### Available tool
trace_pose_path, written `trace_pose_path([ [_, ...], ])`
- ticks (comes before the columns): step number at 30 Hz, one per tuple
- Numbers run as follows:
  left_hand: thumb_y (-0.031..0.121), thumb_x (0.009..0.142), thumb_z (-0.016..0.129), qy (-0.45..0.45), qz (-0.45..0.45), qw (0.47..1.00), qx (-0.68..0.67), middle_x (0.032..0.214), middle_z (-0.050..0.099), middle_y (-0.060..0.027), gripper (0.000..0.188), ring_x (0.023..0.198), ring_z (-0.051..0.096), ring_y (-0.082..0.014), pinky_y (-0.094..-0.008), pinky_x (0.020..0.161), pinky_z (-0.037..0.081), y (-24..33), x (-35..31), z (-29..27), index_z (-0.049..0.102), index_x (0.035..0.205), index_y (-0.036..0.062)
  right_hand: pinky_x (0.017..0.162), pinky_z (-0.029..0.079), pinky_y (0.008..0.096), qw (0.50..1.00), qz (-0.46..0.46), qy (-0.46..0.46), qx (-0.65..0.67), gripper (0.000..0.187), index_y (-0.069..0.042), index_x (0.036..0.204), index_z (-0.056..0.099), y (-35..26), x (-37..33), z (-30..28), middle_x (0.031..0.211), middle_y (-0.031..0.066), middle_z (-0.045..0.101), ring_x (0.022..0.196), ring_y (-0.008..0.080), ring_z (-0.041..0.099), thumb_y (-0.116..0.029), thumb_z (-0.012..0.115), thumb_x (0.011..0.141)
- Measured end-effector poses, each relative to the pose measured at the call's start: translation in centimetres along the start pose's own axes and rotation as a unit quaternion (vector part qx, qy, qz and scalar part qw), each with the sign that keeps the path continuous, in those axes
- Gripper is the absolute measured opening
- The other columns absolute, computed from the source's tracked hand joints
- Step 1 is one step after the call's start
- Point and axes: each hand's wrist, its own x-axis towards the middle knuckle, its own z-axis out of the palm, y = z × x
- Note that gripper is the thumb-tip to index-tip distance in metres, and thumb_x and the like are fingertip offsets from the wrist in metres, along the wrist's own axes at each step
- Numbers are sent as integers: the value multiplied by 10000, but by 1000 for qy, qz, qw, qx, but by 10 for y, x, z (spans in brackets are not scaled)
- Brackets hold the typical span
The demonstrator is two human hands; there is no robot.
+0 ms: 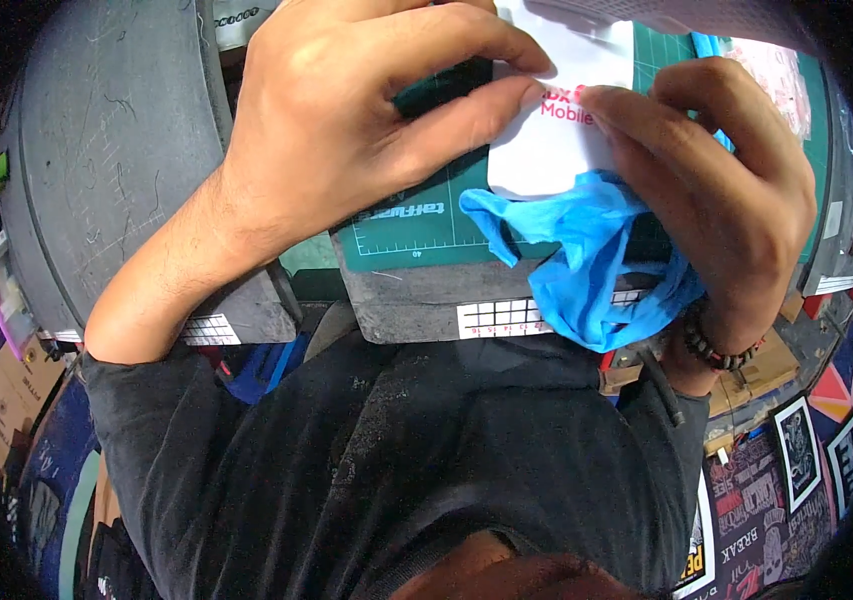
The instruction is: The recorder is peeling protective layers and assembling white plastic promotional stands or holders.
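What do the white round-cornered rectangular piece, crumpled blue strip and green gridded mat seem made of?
White round-cornered rectangular piece: probably smooth plastic or coated card; its surface looks even. Crumpled blue strip: likely thin matte fabric, judging by its soft folds. Green gridded mat: perhaps matte plastic or rubber, flat with thin pale lines.
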Motion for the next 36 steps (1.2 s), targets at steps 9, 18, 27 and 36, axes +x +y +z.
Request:
trace_pose_path([
  [9,185,825,905,-2,8,1000,-6,853,664,-14,235,738,602,-149,-310,634,433,-2,0,2,822,1011,68,640,507,315,1000,10,-3,-6,369,-57,1061,827,-2,0,-1,917,54,621,769,170,646,-12,879,699],
  [18,185,822,906,1,8,1000,-10,858,667,-11,242,740,606,-151,-316,638,433,-3,-1,2,822,1016,67,629,518,317,1000,13,-9,-4,363,-40,1076,827,-4,1,-1,910,65,634,754,174,677,13,860,718],
  [27,187,828,899,-1,13,1000,-7,863,672,-16,246,740,606,-154,-317,637,431,-3,0,1,823,1026,63,654,535,330,1000,2,-23,-3,364,-34,1079,824,-4,2,-5,923,79,663,790,196,698,27,853,721],
  [36,194,827,905,-1,12,1000,-3,861,665,-15,250,739,604,-152,-314,637,433,-3,-1,1,823,1028,71,728,594,347,1000,-19,-15,-17,306,-25,1055,809,0,2,-2,1005,100,723,890,238,750,12,856,755],
])
